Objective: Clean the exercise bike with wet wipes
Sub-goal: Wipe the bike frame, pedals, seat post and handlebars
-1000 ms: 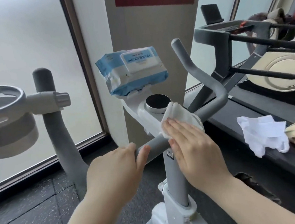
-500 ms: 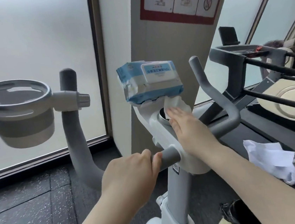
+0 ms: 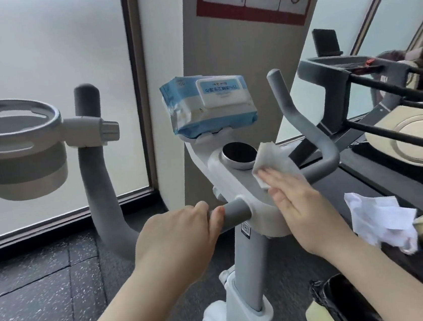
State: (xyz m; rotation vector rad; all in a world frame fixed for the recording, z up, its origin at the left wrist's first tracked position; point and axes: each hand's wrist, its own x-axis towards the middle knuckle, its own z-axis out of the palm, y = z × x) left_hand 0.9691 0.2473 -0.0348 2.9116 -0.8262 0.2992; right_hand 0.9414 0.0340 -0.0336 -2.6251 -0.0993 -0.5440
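On the white top of the exercise bike [image 3: 234, 181], just beside the round black screen [image 3: 238, 152], we see the right hand [image 3: 302, 208] lying flat with straight fingers, pressing a white wet wipe [image 3: 271, 161] down. At the grey handlebar [image 3: 235, 213] we see the left hand [image 3: 177, 240] with its fingers curled round the bar, holding it tight. Up above the screen we see the blue and white pack of wet wipes [image 3: 209, 107] sitting on the bike's little shelf. Far to the left we see a grey cup holder [image 3: 16, 145] stuck to the other end of the handlebar. Over on the right we see a crumpled white wipe [image 3: 377, 218] lying on a black treadmill [image 3: 381, 183].
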